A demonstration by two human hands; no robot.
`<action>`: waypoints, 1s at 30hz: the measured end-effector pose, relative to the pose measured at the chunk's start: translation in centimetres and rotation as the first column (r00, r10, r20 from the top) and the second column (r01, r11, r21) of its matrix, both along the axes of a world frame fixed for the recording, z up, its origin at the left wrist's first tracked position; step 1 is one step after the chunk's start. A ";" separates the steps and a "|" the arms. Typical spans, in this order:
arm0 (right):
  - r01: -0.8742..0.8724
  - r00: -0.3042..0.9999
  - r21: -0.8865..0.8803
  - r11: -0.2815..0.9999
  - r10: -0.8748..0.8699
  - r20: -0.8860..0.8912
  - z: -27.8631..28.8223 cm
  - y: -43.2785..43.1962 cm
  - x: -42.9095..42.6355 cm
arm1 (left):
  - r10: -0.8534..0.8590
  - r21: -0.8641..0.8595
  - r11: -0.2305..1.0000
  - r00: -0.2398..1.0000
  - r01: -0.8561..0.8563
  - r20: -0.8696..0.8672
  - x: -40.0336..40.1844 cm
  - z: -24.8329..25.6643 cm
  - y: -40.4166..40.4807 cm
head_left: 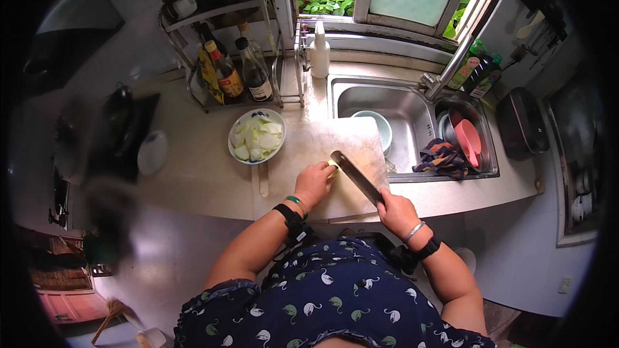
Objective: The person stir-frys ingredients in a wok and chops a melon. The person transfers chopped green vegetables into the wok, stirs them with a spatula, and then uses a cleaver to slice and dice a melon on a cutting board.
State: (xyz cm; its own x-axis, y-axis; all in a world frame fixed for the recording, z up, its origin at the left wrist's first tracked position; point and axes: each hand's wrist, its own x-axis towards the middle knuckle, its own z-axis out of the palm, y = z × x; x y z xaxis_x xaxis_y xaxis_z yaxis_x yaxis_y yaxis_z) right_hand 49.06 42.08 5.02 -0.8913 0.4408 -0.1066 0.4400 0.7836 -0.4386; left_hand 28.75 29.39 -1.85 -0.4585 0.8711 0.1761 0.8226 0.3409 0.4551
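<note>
My left hand [313, 184] presses a small pale green vegetable piece [332, 169] against the cutting board [358, 130], its fingers covering most of it. In my right hand [397, 212] is the handle of a kitchen knife [358, 179]. The blade slants up and left across the board, its tip end close beside the piece and my left fingertips. Whether the edge touches the vegetable I cannot tell. Left of the board stands a white bowl [231, 147] heaped with pale green vegetable slices [256, 137].
Right of the board is a steel sink [406, 111] with a light blue bowl [382, 125], a cloth [441, 158] and a pink ladle [466, 140]. Sauce bottles [227, 77] fill a metal rack [213, 17] behind the vegetable bowl. A spray bottle [319, 53] stands near the window.
</note>
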 end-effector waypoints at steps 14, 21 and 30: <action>0.070 0.993 -0.102 0.992 -0.079 -0.088 -5.6 0.6 -1.1 | -0.014 0.049 0.999 1.000 0.014 -0.005 -0.2 -0.6 -0.2; -0.050 0.998 0.047 0.998 0.048 0.040 1.1 0.0 -0.6 | -0.009 0.041 0.999 0.999 0.010 -0.031 -0.4 -1.0 0.0; 0.040 0.999 -0.040 0.998 -0.041 -0.011 -5.8 0.1 -1.7 | 0.017 0.048 0.999 1.000 -0.018 0.018 0.0 -0.3 -0.2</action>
